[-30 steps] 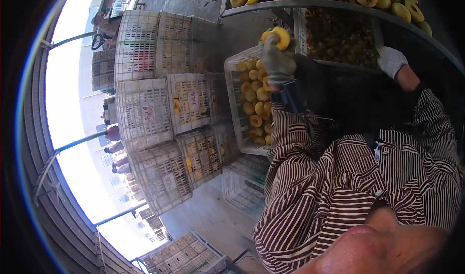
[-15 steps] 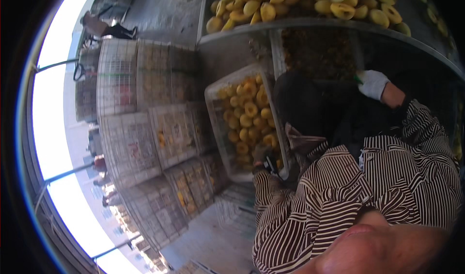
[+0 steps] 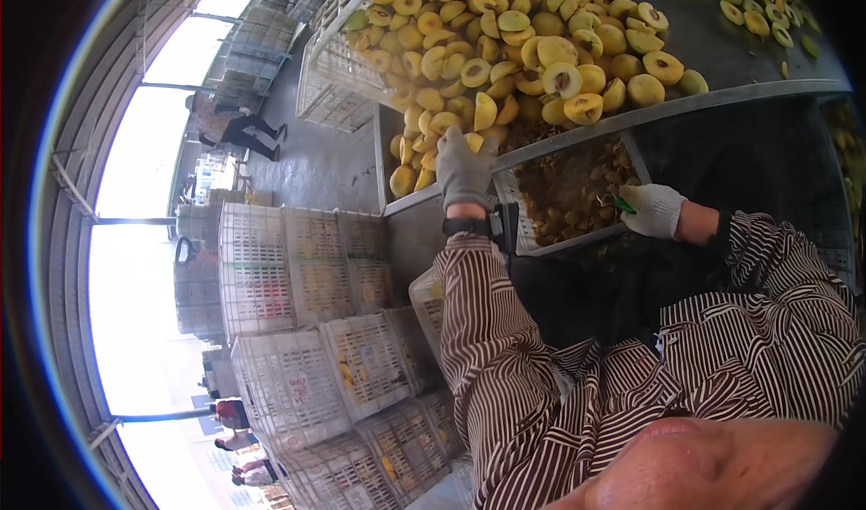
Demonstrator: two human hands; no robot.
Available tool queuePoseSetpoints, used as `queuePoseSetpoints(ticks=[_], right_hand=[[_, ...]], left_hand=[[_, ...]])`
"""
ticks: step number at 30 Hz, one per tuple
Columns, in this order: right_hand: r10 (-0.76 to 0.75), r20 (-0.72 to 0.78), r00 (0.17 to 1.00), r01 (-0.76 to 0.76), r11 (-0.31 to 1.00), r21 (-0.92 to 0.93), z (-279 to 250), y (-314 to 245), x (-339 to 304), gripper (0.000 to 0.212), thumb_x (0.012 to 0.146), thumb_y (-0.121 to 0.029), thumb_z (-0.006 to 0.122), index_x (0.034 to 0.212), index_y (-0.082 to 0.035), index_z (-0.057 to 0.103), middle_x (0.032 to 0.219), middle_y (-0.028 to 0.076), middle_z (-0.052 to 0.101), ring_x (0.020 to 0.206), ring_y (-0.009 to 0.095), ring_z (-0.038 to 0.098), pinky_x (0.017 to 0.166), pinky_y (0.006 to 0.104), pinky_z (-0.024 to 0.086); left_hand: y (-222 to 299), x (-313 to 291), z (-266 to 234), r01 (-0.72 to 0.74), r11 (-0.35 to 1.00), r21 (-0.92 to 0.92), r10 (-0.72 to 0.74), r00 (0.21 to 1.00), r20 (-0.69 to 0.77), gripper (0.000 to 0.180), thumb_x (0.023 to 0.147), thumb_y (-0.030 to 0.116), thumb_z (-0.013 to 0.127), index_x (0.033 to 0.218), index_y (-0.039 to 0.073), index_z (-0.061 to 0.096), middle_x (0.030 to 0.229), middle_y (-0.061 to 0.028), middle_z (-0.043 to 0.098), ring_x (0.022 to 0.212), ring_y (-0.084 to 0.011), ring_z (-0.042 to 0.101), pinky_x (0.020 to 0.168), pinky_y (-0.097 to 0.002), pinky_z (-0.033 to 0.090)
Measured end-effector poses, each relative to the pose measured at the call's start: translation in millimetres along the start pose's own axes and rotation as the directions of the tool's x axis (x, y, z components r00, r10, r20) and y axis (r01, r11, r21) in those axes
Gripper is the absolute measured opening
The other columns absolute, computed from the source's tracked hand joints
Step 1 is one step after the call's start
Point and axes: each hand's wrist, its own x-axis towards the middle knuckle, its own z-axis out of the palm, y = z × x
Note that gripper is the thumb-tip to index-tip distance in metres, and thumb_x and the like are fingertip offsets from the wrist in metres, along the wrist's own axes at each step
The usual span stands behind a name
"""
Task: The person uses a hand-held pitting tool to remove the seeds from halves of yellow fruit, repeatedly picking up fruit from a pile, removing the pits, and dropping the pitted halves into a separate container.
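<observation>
A heap of yellow peach halves [image 3: 559, 79], some with the stone still in them, lies on a metal-edged table [image 3: 631, 113]. At the heap's near edge my left hand [image 3: 466, 169], in a grey glove, has its fingers closed about a peach half [image 3: 474, 141]. White-gloved, my right hand [image 3: 656, 211] grips a small green-handled tool [image 3: 624, 205]; its working end cannot be made out. That hand is held over the right side of a white crate [image 3: 577, 190] of brown stones and scraps, below the table edge.
Greener fruit halves [image 3: 749, 0] lie at the table's far right. A light tub [image 3: 426, 298] is partly hidden behind my left forearm. Stacked white crates [image 3: 298, 375] stand at the left. A person [image 3: 239, 131] is farther off on the floor.
My left hand has moved from the tub of peach halves up to the heap on the table. The view has shifted, showing more of the table. My right hand still grips the green-handled tool.
</observation>
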Motion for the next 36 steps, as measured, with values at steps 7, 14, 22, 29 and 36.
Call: queuePoseSetpoints(ticks=[7, 14, 22, 29, 36], right_hand=[[0.059, 0.012, 0.998, -0.060, 0.985, 0.160, -3, 14, -11, 0.034, 0.088, -0.029, 0.062, 0.111, -0.004, 0.060, 0.095, 0.023, 0.069, 0.091, 0.040, 0.067, 0.077, 0.0450, 0.054], [0.071, -0.166, 0.984, 0.062, 0.730, 0.680, -44, -21, 1, 0.042, 0.092, -0.041, 0.066, 0.097, 0.000, 0.060, 0.077, 0.011, 0.064, 0.069, 0.023, 0.066, 0.067, 0.0380, 0.054], [0.165, 0.069, 0.984, -0.085, 0.095, 0.992, -38, -30, 38, 0.039, 0.094, -0.039, 0.068, 0.111, -0.005, 0.063, 0.078, 0.002, 0.059, 0.051, 0.010, 0.053, 0.042, 0.0255, 0.045], [0.181, 0.024, 0.983, -0.035, 0.055, 0.998, -10, -35, 32, 0.034, 0.094, -0.032, 0.066, 0.113, -0.004, 0.062, 0.075, 0.003, 0.060, 0.048, 0.010, 0.052, 0.040, 0.0236, 0.044], [-0.021, 0.109, 0.994, -0.071, 0.628, 0.775, -24, -26, 40, 0.035, 0.093, -0.032, 0.065, 0.113, -0.003, 0.063, 0.079, 0.005, 0.063, 0.060, 0.012, 0.059, 0.048, 0.0277, 0.048]], left_hand=[[-7, 69, 39, -0.042, 0.978, 0.204, -0.040, 0.923, 0.383, 0.049, 0.081, 0.041, 0.073, 0.114, 0.007, 0.059, 0.119, -0.0181, 0.064, 0.110, -0.0356, 0.063, 0.088, -0.0469, 0.050], [25, 0, 14, -0.321, 0.946, -0.034, 0.320, 0.947, -0.036, 0.057, 0.085, 0.024, 0.067, 0.136, 0.006, 0.049, 0.135, -0.0197, 0.053, 0.117, -0.0377, 0.057, 0.093, -0.0440, 0.050], [94, -118, 15, -0.340, 0.851, -0.401, 0.284, 0.939, -0.194, 0.060, 0.086, 0.001, 0.063, 0.143, 0.001, 0.043, 0.144, -0.0206, 0.046, 0.130, -0.0367, 0.048, 0.109, -0.0435, 0.041], [88, -153, 26, 0.084, 0.405, -0.910, 0.027, 0.994, 0.104, 0.046, 0.106, 0.032, 0.040, 0.138, 0.001, 0.046, 0.124, -0.0118, 0.058, 0.112, -0.0204, 0.056, 0.096, -0.0345, 0.047], [78, -140, 18, 0.723, -0.458, -0.517, 0.355, 0.682, 0.639, 0.065, 0.100, 0.059, 0.038, 0.132, 0.004, 0.051, 0.103, -0.0118, 0.066, 0.093, -0.0215, 0.063, 0.073, -0.0345, 0.054]])
